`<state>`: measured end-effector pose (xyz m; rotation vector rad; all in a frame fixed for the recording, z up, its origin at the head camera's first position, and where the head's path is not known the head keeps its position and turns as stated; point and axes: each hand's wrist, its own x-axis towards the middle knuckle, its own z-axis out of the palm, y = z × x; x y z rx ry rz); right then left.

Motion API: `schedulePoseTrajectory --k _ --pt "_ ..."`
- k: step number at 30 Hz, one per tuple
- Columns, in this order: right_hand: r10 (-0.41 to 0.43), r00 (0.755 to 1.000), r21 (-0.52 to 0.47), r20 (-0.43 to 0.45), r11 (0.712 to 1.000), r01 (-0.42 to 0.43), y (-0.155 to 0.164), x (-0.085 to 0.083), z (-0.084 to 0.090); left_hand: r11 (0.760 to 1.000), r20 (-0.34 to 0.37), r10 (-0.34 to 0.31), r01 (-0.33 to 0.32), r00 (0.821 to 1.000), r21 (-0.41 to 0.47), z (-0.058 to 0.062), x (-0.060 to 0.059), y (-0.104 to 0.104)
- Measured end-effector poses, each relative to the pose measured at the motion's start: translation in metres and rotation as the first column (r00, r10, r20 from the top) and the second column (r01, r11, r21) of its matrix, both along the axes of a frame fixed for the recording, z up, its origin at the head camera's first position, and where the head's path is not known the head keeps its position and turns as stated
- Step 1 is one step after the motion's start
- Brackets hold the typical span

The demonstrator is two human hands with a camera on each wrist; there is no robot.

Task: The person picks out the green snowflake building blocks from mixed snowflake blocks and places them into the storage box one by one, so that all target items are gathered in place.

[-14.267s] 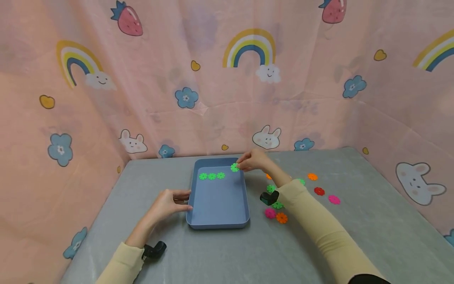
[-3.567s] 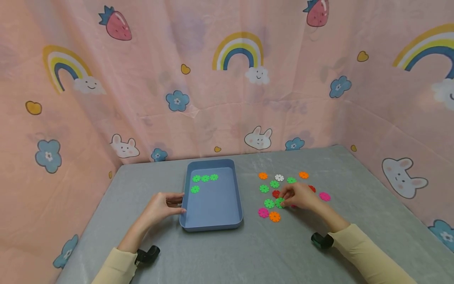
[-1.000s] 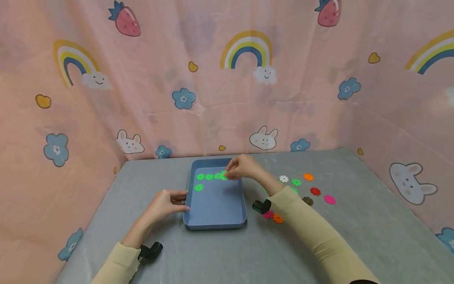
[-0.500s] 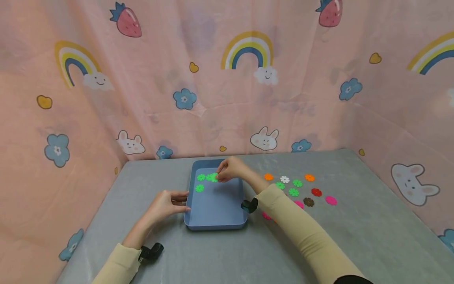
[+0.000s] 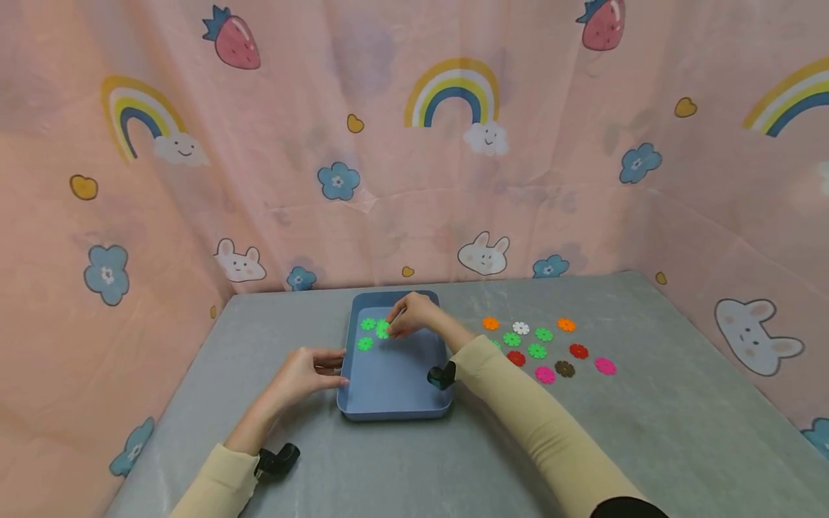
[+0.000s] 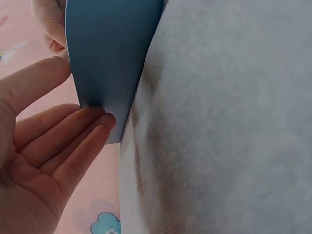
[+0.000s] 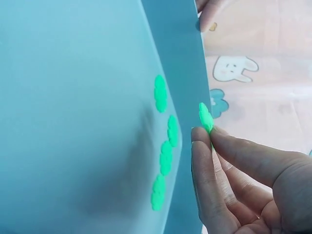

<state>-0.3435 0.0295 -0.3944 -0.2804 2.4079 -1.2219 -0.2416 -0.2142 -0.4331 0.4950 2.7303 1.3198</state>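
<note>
In the head view, the blue rectangular tray (image 5: 396, 392) lies on the table. My left hand (image 5: 304, 374) holds its left wall, thumb at the rim and fingers along the outside (image 6: 80, 139). My right hand (image 5: 414, 315) hovers over the tray's far left part. Between thumb and index finger it pinches a green flower-shaped plastic disc (image 7: 205, 117), raised above the tray floor. Several like discs lie in the tray: a row along the far side, partly hidden by the right hand in the head view, and a single green disc (image 5: 365, 344) nearer, below the row's left end.
Right of the tray, loose flower-shaped discs are scattered on the grey table: green (image 5: 537, 351), orange (image 5: 566, 325), red (image 5: 579, 351), pink (image 5: 605, 366), brown (image 5: 565, 369) and white (image 5: 521, 328). My right forearm covers part of that area. A pink patterned curtain (image 5: 401, 223) rises behind.
A green disc joined the tray below the row. The right hand then took another from the table, carried it over the tray and has moved left along the row. The left hand stays.
</note>
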Motion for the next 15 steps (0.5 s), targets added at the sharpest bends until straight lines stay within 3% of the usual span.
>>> schedulePoseTrajectory --k 15 --pt "-0.043 0.998 0.001 0.039 0.999 0.043 -0.004 -0.007 -0.021 1.0 0.003 -0.011 0.011 1.0 0.008 0.001 0.0 -0.001"
